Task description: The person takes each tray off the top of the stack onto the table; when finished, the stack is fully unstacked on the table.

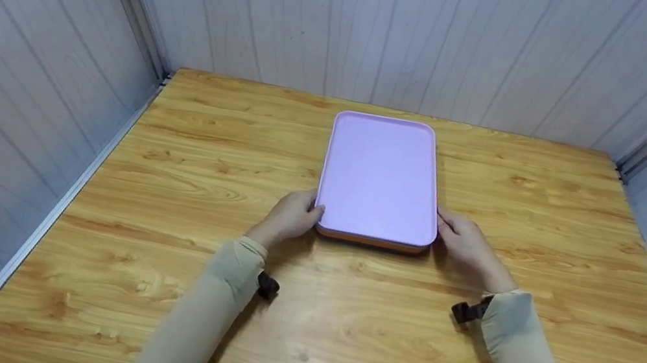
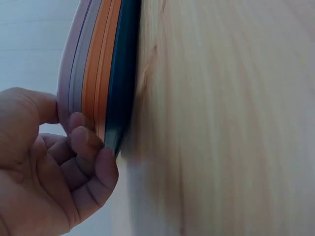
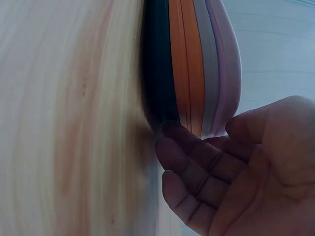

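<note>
A stack of rectangular trays with rounded corners sits between the two hands in the head view. On top is a pale purple tray [image 1: 380, 178]. Under it the left wrist view shows a grey tray [image 2: 78, 73], orange trays [image 2: 101, 59] and a dark teal tray [image 2: 123, 69] lowest, right at the tabletop. The left hand [image 1: 290, 214] grips the stack near its front left corner, thumb at the purple rim and fingers curled against the side. At the front right corner the right hand [image 1: 471, 244] holds the stack likewise, its fingertips by the teal tray's lower edge.
The wood-grain table [image 1: 350, 337] extends around the stack on all sides. Pale panelled walls [image 1: 387, 34] enclose its back, left and right. Each wrist, in a beige sleeve [image 1: 209, 313], carries a small dark camera [image 1: 268, 286].
</note>
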The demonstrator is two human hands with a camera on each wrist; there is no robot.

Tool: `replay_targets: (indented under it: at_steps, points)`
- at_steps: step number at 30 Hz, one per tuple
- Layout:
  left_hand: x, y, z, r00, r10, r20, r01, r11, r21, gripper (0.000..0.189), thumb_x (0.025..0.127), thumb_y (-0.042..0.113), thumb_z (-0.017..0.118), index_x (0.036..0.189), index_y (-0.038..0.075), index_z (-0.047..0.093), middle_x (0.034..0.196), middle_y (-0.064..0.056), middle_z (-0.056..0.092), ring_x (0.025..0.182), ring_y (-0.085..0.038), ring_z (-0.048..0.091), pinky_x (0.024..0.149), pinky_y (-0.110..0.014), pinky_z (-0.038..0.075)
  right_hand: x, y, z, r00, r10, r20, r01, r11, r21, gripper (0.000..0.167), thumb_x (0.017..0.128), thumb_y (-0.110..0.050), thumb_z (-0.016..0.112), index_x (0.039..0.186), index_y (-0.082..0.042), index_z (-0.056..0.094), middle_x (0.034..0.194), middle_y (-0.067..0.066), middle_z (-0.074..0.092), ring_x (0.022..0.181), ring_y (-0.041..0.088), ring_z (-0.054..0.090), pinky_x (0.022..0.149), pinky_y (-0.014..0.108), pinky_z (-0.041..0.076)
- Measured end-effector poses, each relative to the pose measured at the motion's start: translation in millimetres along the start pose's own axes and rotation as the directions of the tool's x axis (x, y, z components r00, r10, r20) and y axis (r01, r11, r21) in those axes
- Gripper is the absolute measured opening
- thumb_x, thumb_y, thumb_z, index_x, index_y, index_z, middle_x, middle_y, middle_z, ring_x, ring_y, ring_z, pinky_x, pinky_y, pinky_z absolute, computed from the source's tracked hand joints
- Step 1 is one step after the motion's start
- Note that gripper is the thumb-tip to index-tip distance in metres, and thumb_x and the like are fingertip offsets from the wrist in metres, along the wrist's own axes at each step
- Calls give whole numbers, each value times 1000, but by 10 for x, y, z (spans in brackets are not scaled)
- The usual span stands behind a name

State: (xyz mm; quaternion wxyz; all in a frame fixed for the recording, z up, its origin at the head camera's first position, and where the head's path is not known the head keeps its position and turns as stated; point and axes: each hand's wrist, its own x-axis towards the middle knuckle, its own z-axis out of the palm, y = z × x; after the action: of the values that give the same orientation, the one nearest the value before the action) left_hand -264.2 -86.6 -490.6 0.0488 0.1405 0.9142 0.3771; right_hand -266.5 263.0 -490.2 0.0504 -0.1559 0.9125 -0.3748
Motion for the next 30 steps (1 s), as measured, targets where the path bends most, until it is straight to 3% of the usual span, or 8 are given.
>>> replay_targets:
  at_steps: [4, 12, 17, 19, 22, 25, 27, 30]
  points:
    - [1, 42, -3, 1000, -28, -6, 28, 999, 16, 29, 97, 13, 50, 121, 1, 63, 108, -13, 67, 89, -23, 56, 86, -41, 48, 2, -7, -4, 1000, -4, 11, 4, 1000, -1, 43, 105, -14, 39, 142, 8, 42, 141, 27, 46, 133, 40, 40, 111, 49, 28]
    - [7, 79, -19, 997, -72, -39, 75, 994, 76, 17, 93, 10, 49, 95, 3, 65, 79, -5, 59, 72, -20, 52, 64, -34, 44, -14, -27, -11, 1000, -6, 17, 6, 1000, -13, 43, 105, -14, 40, 141, 9, 42, 140, 29, 45, 132, 42, 40, 111, 51, 27]
    - [-14, 101, -92, 989, -109, -104, 112, 993, 28, 15, 90, 7, 49, 86, 3, 62, 69, -2, 52, 67, -20, 50, 62, -34, 44, -31, -37, -9, 1000, 12, 18, -11, 999, -44, 45, 105, -22, 40, 143, 3, 43, 138, 26, 49, 127, 41, 46, 109, 52, 31]
    - [-39, 108, -120, 983, -149, -108, 146, 988, -41, 16, 90, 6, 48, 90, 2, 64, 68, -2, 54, 65, -18, 52, 61, -32, 45, -34, -43, -1, 1000, 15, 14, -15, 999, -44, 46, 105, -24, 41, 143, 2, 44, 130, 25, 57, 119, 38, 53, 106, 51, 35]
    - [-80, 114, -136, 969, -237, -64, 223, 959, -174, 18, 91, 6, 47, 96, 0, 63, 68, -3, 59, 59, -14, 57, 57, -27, 50, -32, -50, 11, 1000, 12, 22, -12, 999, -39, 48, 104, -26, 44, 144, 1, 43, 98, 22, 68, 89, 31, 61, 91, 47, 45]
    - [-117, 133, -148, 949, -313, 19, 304, 903, -305, 16, 93, 6, 48, 99, -3, 59, 68, -8, 63, 51, -14, 60, 50, -27, 53, -27, -52, 17, 999, 8, 36, -6, 999, -54, 49, 103, -24, 47, 144, 4, 41, 75, 10, 63, 70, 21, 55, 76, 40, 45]
    - [-125, 149, -158, 942, -333, 53, 329, 876, -352, 16, 92, 5, 50, 101, -5, 58, 72, -11, 65, 50, -15, 61, 51, -29, 55, -27, -54, 16, 999, 1, 41, 1, 998, -67, 50, 102, -22, 48, 144, 5, 40, 75, 7, 62, 68, 17, 54, 74, 38, 45]
    - [-118, 166, -167, 935, -349, 59, 344, 856, -385, 20, 93, 5, 51, 105, -8, 59, 79, -14, 66, 52, -17, 63, 54, -30, 56, -27, -54, 18, 999, -10, 36, 13, 997, -81, 50, 102, -20, 50, 143, 6, 40, 82, 8, 64, 72, 17, 56, 76, 39, 46]
